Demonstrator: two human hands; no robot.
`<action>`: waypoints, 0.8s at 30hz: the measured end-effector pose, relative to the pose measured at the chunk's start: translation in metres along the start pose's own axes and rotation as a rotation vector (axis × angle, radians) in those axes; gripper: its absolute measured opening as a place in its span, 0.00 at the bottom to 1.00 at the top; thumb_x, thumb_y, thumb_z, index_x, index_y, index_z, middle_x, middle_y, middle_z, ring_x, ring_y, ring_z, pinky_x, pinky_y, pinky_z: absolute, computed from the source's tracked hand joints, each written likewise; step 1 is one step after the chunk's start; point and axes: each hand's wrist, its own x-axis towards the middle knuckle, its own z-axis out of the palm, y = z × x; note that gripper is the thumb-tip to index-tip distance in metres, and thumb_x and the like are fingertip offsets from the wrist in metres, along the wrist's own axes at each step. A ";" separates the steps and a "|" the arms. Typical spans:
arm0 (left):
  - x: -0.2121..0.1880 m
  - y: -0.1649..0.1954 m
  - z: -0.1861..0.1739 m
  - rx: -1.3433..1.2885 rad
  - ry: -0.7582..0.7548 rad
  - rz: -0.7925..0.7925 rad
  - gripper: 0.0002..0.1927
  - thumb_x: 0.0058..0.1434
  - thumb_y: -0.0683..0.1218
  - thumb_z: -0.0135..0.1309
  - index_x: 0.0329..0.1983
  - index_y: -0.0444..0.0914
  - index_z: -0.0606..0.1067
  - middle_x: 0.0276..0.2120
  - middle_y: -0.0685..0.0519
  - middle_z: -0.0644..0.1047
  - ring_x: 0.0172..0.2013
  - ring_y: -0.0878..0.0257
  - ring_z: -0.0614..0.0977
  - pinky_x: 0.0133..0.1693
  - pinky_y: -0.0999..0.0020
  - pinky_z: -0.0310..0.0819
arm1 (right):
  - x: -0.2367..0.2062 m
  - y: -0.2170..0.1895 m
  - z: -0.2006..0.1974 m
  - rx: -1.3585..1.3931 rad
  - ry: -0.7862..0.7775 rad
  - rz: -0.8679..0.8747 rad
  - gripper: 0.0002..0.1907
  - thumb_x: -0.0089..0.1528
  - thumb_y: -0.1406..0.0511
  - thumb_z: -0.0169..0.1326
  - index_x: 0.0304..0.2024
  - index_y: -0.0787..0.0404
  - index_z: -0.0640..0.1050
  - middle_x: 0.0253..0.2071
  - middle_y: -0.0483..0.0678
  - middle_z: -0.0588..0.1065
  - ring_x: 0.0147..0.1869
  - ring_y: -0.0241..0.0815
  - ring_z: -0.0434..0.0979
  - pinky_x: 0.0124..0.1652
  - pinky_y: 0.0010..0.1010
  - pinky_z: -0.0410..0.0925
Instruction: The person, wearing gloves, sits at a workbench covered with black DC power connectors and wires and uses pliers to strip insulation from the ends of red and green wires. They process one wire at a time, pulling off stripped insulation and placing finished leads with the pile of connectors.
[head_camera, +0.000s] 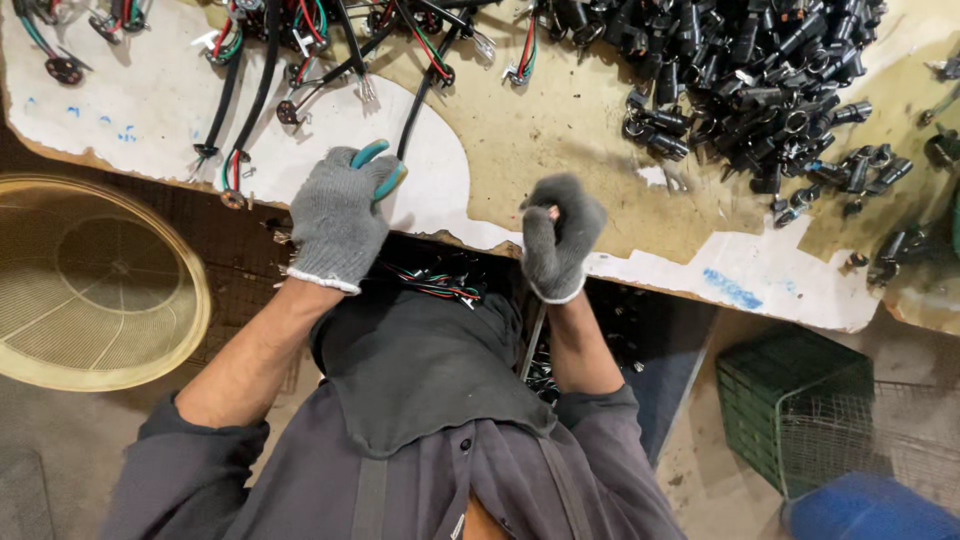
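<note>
Nearest, the left grip (338, 215) in a grey knit glove clamps teal-handled pliers (380, 168) at the desk's (560, 140) near edge. Right grip (558, 238) is fisted around a thin rod (531, 340); black plastic connectors (740, 70) pile far right.

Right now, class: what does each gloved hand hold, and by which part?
The left hand grips a teal-handled tool by its handles. The right hand is fisted; what it holds cannot be told.
</note>
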 end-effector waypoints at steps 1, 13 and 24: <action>0.002 0.000 -0.002 -0.027 -0.011 -0.004 0.09 0.64 0.48 0.63 0.46 0.44 0.85 0.38 0.44 0.79 0.35 0.45 0.82 0.35 0.52 0.75 | -0.001 -0.002 0.000 0.003 -0.032 -0.018 0.04 0.60 0.69 0.48 0.32 0.63 0.72 0.27 0.50 0.72 0.29 0.43 0.72 0.33 0.36 0.66; 0.012 0.060 -0.113 -1.042 -0.364 -0.227 0.14 0.62 0.39 0.63 0.52 0.33 0.82 0.37 0.51 0.85 0.33 0.67 0.83 0.37 0.73 0.79 | -0.003 -0.020 0.003 -0.065 -0.351 -0.158 0.30 0.50 0.46 0.63 0.41 0.61 0.77 0.32 0.50 0.74 0.35 0.51 0.76 0.39 0.37 0.69; 0.002 0.061 -0.060 -0.911 -0.373 -0.010 0.19 0.55 0.40 0.65 0.52 0.36 0.81 0.40 0.49 0.83 0.39 0.63 0.84 0.42 0.70 0.78 | -0.012 -0.019 0.007 0.023 -0.572 -0.083 0.37 0.56 0.34 0.58 0.47 0.58 0.78 0.37 0.50 0.76 0.40 0.52 0.79 0.42 0.36 0.71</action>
